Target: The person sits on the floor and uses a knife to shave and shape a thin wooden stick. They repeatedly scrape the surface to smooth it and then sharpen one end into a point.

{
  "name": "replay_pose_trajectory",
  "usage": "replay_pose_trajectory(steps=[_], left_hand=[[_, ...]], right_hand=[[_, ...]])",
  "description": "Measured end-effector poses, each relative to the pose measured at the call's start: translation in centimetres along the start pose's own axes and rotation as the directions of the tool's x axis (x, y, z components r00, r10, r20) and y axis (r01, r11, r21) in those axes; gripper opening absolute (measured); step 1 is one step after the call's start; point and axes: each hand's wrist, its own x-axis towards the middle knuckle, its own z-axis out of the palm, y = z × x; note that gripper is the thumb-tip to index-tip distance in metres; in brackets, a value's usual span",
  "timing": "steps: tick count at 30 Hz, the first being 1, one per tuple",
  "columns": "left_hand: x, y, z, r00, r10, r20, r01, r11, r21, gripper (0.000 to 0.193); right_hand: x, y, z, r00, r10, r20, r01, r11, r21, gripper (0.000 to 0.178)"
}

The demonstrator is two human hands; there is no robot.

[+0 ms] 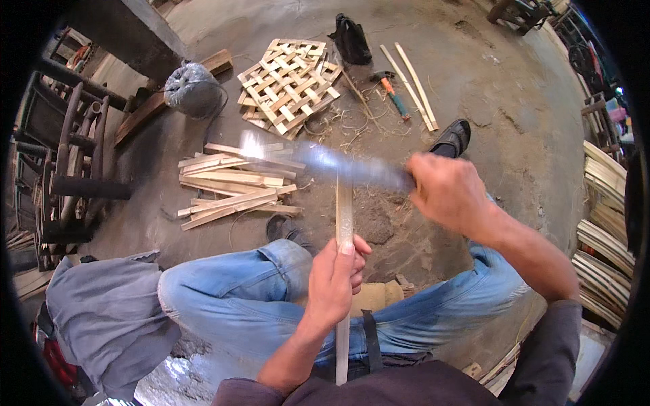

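Upright in front of me stands a long bamboo strip (344, 203), its lower end close to my belly. My left hand (332, 281) is closed round its middle, thumb along the face. My right hand (450, 193) grips the dark handle of a long broad knife (338, 164). The shiny blade is blurred by motion and lies across the strip's upper end, pointing left; whether it touches the wood I cannot tell. Beyond the left knee, cut bamboo strips (233, 183) lie in a loose heap. Farther off sit stacked woven bamboo lattice panels (291, 84).
A hammer (393, 96), two long strips (414, 86) and a black bag (352, 40) lie on the far floor. A stuffed plastic bag (192, 90) leans by a wooden beam. Chairs (74, 149) stand left, bamboo bundles (602, 257) right. A grey cloth (112, 318) hangs near my left knee.
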Motion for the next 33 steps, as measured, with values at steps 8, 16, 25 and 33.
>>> replay_pose_trajectory(steps=[8, 16, 25, 33], left_hand=[[0.9, 1.6, 1.2, 0.991, -0.01, 0.133, 0.024, 0.994, -0.104, 0.036], [1.5, 2.9, 0.5, 0.999, 0.04, 0.008, -0.04, 0.999, -0.025, 0.04], [1.9, 1.7, 2.2, 0.99, 0.14, 0.001, -0.139, 0.987, 0.081, 0.032], [0.1, 1.3, 0.5, 0.996, 0.084, 0.016, -0.084, 0.996, 0.028, 0.033]], right_hand=[[4.3, -3.5, 2.2, 0.947, 0.309, 0.087, -0.2, 0.355, 0.913, 0.021], [0.8, -3.7, -1.0, 0.997, -0.021, 0.078, 0.006, 0.981, 0.195, 0.022], [0.4, -0.7, -1.9, 0.957, -0.285, -0.05, 0.249, 0.899, -0.36, 0.011], [1.3, 6.7, -6.5, 0.912, 0.258, -0.318, -0.332, 0.921, -0.203, 0.013]])
